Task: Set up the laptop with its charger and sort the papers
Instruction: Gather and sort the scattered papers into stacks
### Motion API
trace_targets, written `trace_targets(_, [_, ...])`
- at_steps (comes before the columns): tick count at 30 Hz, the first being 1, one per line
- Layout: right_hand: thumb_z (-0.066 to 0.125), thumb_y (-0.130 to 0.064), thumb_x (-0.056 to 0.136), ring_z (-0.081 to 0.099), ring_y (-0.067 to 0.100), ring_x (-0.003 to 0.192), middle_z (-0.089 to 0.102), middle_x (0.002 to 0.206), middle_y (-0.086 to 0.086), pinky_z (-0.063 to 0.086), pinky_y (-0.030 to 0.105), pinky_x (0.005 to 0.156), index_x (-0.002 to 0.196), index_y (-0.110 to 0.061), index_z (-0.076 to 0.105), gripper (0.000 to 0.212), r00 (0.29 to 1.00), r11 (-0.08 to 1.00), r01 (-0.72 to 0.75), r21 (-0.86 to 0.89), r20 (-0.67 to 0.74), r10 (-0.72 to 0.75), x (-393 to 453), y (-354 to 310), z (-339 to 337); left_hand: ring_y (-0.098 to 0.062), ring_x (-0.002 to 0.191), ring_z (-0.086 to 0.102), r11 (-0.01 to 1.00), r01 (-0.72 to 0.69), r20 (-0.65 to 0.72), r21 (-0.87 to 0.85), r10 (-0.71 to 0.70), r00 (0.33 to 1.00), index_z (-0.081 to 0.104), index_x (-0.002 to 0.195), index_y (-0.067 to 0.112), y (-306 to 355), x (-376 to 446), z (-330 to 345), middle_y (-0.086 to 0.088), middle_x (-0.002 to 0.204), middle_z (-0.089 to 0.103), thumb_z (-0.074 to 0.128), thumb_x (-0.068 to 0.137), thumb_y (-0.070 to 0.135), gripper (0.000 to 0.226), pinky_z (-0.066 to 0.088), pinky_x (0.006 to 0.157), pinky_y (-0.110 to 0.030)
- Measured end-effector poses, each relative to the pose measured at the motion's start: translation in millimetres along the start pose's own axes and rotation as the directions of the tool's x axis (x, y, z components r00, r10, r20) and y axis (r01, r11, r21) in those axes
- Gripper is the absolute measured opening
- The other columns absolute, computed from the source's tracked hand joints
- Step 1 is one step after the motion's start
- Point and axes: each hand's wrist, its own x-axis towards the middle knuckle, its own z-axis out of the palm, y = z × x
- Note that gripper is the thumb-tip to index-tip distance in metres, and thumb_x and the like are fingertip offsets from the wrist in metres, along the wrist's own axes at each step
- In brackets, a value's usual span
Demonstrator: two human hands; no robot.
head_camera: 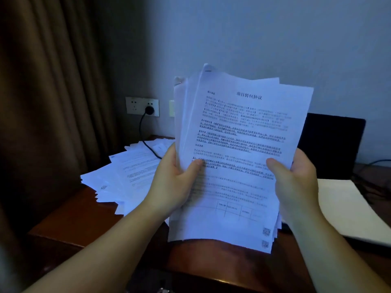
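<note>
The step in hand looks like the sorting of the papers: a thick, unevenly squared stack of papers (pixel 237 157) is held upright above the table (pixel 69 220), its printed front sheet facing the camera. The left hand (pixel 175 180) grips the stack's left edge, thumb curled over the front sheet and fingers hidden behind; the right hand (pixel 294 178) grips the right edge the same way, thumb on the front. Left of the stack, a loose spread of more sheets (pixel 124 176) lies fanned on the table, with a black charger cable (pixel 146 136) running over them up to a plug in the wall socket (pixel 142 106). Behind the stack and to its right stands the dark laptop (pixel 332 144), its screen black; whether the cable reaches it cannot be told. A pale pad or folder (pixel 347 210) lies right of the stack. Next, I judge, the stack wants tapping on the table to even its edges, or the top sheet peeling off by one thumb while the other hand bears the weight.
</note>
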Motion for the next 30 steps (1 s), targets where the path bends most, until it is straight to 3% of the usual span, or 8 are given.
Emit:
trace_targets(2, [0.062, -0.011, 0.086, 0.075, 0.011, 0.093, 0.078, 0.104, -0.011, 0.060, 0.032, 0.072, 0.104, -0.032, 0.071, 0.030, 0.998, 0.998, 0.062, -0.017, -0.020, -0.062, 0.2, -14.7, -13.6, -0.003, 0.117, 0.067, 0.999, -0.049, 0.004, -0.013, 0.049, 0.999, 0.059, 0.120, 0.037, 11.2, -1.0, 16.4, 0.021, 0.120, 0.073, 0.069, 0.094, 0.018, 0.034, 0.055, 0.097, -0.024])
trace_targets(5, [0.063, -0.014, 0.085, 0.075, 0.010, 0.095, 0.077, 0.105, -0.012, 0.058, 0.022, 0.067, 0.101, -0.040, 0.071, 0.032, 0.989, 0.990, 0.138, -0.038, -0.050, -0.140, -1.5, -31.8, -36.8, -0.004, 0.117, 0.067, 0.995, -0.099, -0.023, -0.009, 0.099, 0.995, 0.059, 0.122, 0.037, 22.2, -4.6, 40.9, 0.018, 0.121, 0.073, 0.070, 0.093, 0.021, 0.034, 0.055, 0.099, -0.031])
trace_targets(8, [0.063, -0.013, 0.085, 0.074, 0.014, 0.100, 0.077, 0.108, -0.009, 0.058, 0.031, 0.075, 0.103, -0.041, 0.071, 0.034, 0.985, 0.988, 0.149, -0.035, -0.085, -0.152, -9.5, -29.4, -60.2, -0.004, 0.118, 0.066, 0.991, -0.131, -0.080, 0.040, 0.134, 0.988, 0.056, 0.124, 0.040, 18.7, -18.9, 58.6, 0.019, 0.122, 0.070, 0.073, 0.088, 0.029, 0.041, 0.052, 0.099, -0.035])
trace_targets(11, [0.065, -0.015, 0.082, 0.074, 0.017, 0.102, 0.077, 0.111, -0.005, 0.056, 0.038, 0.081, 0.109, -0.030, 0.069, 0.031, 0.993, 0.996, 0.092, -0.005, -0.068, -0.092, -21.3, -10.9, -77.1, 0.001, 0.112, 0.066, 0.988, -0.107, -0.133, 0.111, 0.121, 0.984, 0.046, 0.131, 0.047, 6.2, -39.8, 66.7, 0.025, 0.120, 0.067, 0.074, 0.082, 0.035, 0.058, 0.053, 0.090, -0.023])
trace_targets(14, [0.064, -0.014, 0.079, 0.073, 0.017, 0.105, 0.076, 0.112, -0.004, 0.055, 0.041, 0.087, 0.112, -0.027, 0.067, 0.036, 0.999, 1.000, 0.031, 0.005, -0.015, -0.031, -29.3, 1.8, -81.7, 0.009, 0.105, 0.065, 0.983, -0.065, -0.161, 0.173, 0.094, 0.983, 0.043, 0.122, 0.062, -0.9, -51.6, 73.2, 0.032, 0.115, 0.066, 0.071, 0.082, 0.037, 0.055, 0.050, 0.084, -0.013])
trace_targets(22, [0.065, -0.021, 0.086, 0.074, 0.015, 0.103, 0.077, 0.110, -0.008, 0.057, 0.042, 0.086, 0.102, -0.040, 0.076, 0.027, 0.999, 0.999, 0.038, -0.013, 0.021, -0.037, -19.9, -10.4, -78.3, 0.016, 0.092, 0.061, 0.975, -0.014, -0.201, 0.224, 0.060, 0.978, 0.052, 0.116, 0.050, 6.6, -41.1, 79.0, 0.038, 0.110, 0.063, 0.070, 0.085, 0.035, 0.039, 0.043, 0.075, -0.002])
trace_targets(25, [0.066, -0.021, 0.088, 0.075, 0.017, 0.099, 0.078, 0.105, -0.008, 0.058, 0.042, 0.084, 0.098, -0.040, 0.077, 0.024, 0.998, 0.997, -0.065, -0.031, -0.014, 0.065, -28.0, 4.7, -79.7, 0.026, 0.090, 0.054, 0.949, 0.055, -0.153, 0.309, -0.007, 0.988, 0.048, 0.105, 0.050, -8.7, -58.2, 77.7, 0.053, 0.099, 0.055, 0.074, 0.090, 0.025, 0.039, 0.038, 0.073, 0.003])
trace_targets(30, [0.065, -0.010, 0.097, 0.077, 0.017, 0.093, 0.079, 0.102, -0.006, 0.059, 0.040, 0.078, 0.093, -0.038, 0.080, 0.032, 0.980, 0.980, -0.194, -0.036, 0.041, 0.196, -37.7, 17.6, -80.6, 0.029, 0.093, 0.052, 0.939, 0.105, -0.114, 0.328, -0.071, 0.991, 0.046, 0.099, 0.043, -29.5, -77.1, 78.3, 0.054, 0.098, 0.054, 0.070, 0.095, 0.015, 0.037, 0.037, 0.072, 0.004])
